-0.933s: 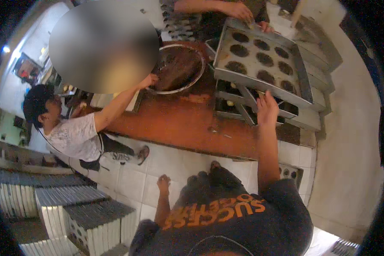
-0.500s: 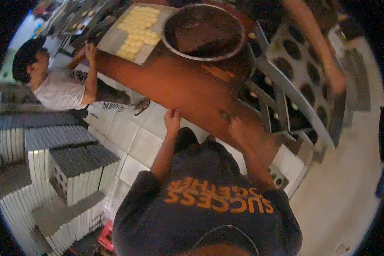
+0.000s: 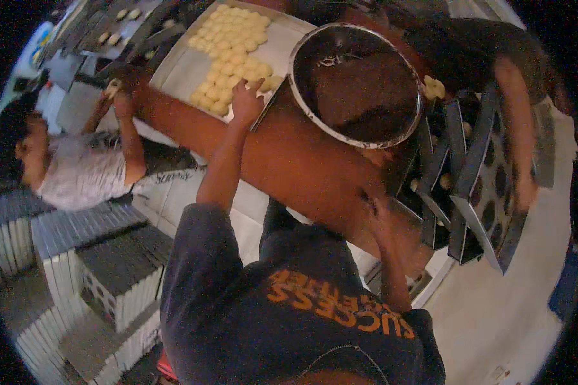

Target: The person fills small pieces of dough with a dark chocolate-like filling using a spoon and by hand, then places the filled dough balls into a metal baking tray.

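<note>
My left hand (image 3: 246,101) reaches over the near right edge of a metal tray (image 3: 173,67). Its fingers are spread at the closest pale yellow dough balls (image 3: 234,61), which lie packed together on the tray. Low over the reddish-brown table (image 3: 289,163), my right hand (image 3: 380,218) is blurred, its fingers curled in. A small dark thing (image 3: 368,201) shows at its fingertips, too smeared to name. Beyond this hand stands a large round metal bowl (image 3: 308,112) with a dark brown mass (image 3: 366,86) inside.
Dark moulds with round holes (image 3: 485,212) lean at the table's right end, beside another person's blurred arm (image 3: 517,122). At the left, a person in a light shirt (image 3: 87,163) holds a small pale piece (image 3: 113,88). Stacked moulds (image 3: 119,256) fill the lower left.
My left hand has gone from the table's near edge up to the dough balls, its fingers opening. My right hand stays low over the table. The view has shifted.
</note>
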Motion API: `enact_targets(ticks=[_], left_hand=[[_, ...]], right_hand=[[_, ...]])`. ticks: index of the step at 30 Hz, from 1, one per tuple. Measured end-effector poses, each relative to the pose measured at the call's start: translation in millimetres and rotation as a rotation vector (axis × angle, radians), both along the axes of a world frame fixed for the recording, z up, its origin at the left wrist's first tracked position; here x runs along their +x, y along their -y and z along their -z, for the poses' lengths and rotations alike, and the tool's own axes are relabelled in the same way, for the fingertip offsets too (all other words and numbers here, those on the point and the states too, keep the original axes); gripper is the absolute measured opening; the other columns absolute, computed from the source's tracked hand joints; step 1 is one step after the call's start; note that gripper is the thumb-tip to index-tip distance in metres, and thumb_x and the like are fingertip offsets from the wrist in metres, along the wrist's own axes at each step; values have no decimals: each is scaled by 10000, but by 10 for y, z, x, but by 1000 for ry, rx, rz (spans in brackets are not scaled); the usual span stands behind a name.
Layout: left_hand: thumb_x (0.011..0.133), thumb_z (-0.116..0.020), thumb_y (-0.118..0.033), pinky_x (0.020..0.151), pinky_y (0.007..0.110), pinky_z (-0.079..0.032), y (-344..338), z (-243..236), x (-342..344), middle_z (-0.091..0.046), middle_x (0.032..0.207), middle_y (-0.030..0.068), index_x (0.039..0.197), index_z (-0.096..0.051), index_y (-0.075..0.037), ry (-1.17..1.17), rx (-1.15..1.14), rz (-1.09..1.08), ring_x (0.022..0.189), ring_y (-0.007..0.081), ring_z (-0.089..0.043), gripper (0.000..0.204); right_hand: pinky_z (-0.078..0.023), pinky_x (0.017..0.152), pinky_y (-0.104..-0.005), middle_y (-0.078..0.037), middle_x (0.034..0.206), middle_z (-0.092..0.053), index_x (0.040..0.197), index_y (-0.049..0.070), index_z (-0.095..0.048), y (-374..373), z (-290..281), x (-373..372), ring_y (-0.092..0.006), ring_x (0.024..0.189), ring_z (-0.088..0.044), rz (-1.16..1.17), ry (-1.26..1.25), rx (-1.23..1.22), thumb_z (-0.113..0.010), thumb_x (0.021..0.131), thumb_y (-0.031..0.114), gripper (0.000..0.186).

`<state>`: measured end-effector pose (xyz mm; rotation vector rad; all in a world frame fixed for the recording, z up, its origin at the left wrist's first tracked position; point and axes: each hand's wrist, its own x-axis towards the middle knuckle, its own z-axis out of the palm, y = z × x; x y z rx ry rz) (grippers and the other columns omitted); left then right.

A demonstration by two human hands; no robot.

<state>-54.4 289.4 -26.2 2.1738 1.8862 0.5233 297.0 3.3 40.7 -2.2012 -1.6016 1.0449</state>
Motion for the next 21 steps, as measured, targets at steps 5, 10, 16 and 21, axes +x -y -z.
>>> enact_targets(ticks=[5, 10, 16, 21], left_hand=[[795, -539, -259, 918, 502, -321, -781, 527, 220, -367, 1260, 218, 1161, -454, 16, -44, 366, 314, 1149, 372, -355, 465], [801, -522, -189, 812, 440, -434, -1067, 340, -54, -521, 1064, 175, 1021, -536, -25, 577, -37, 205, 943, 319, -533, 275], [781, -463, -4, 693, 366, -497, -147, -521, -305, -515, 1029, 144, 1220, -304, -48, 1309, -302, 116, 859, 243, -570, 469], [673, -583, 7, 757, 385, -450, 1367, -184, -44, -523, 969, 155, 1155, -348, -53, 525, -367, 289, 911, 318, -527, 540]], right_hand=[[-443, 739, -334, -158, 900, -598, 1044, -8, -542, -164, 145, -377, -233, 817, -572, -150, 181, 324, -512, 823, 145, 271], [-450, 698, -318, -142, 841, -607, 1006, -5, -561, -637, -193, -559, -215, 775, -585, -117, 153, 539, -520, 814, 119, 232], [-460, 694, -372, -161, 872, -594, 976, 17, -561, -1886, -261, -485, -308, 780, -585, -70, 254, 749, -530, 782, 77, 205], [-469, 772, -418, -149, 1025, -565, 1056, 70, -535, -2742, -202, -816, -327, 911, -560, -380, 449, 513, -527, 731, 75, 325]])
